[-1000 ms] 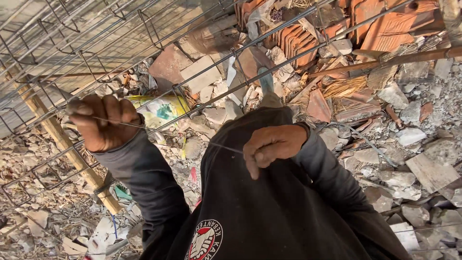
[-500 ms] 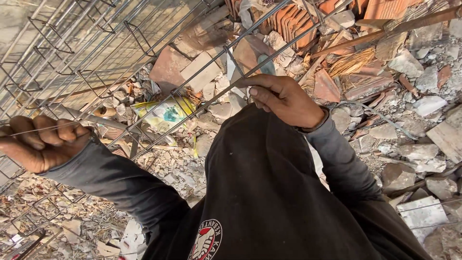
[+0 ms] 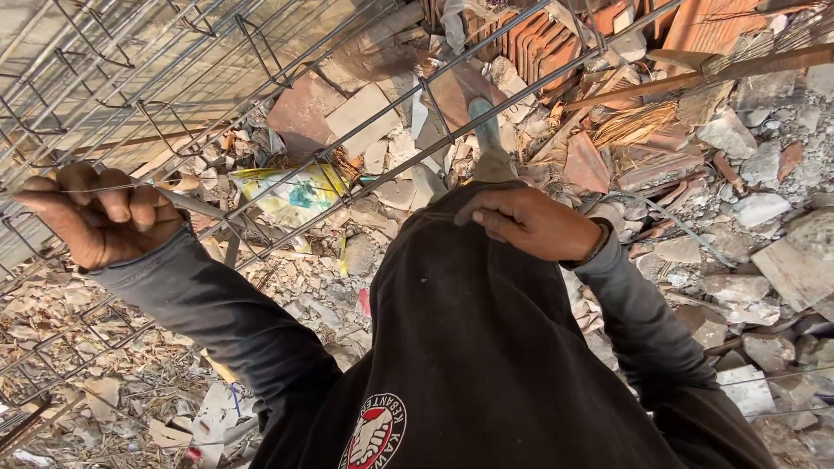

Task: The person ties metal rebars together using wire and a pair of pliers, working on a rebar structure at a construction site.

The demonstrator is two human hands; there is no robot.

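My left hand (image 3: 100,217) is clenched around a thin steel wire (image 3: 187,184) at the left, beside the bars of a rebar cage (image 3: 174,78) that runs away to the upper left. My right hand (image 3: 530,221) lies against my black shirt (image 3: 469,330) at chest height with its fingers curled; no wire is visible in them. A long rebar bar (image 3: 408,161) passes diagonally between the two hands, just above the shirt.
Broken bricks and concrete pieces (image 3: 756,208) cover the ground. Red roof tiles (image 3: 539,35) are stacked at the top, next to a rusty pole (image 3: 738,69). A crumpled yellow-green bag (image 3: 291,195) lies under the bars. More mesh (image 3: 52,347) lies at lower left.
My left hand has stayed clenched and swung out to the left. My right hand rose toward the bars, then dropped back onto my shirt. The view tilted.
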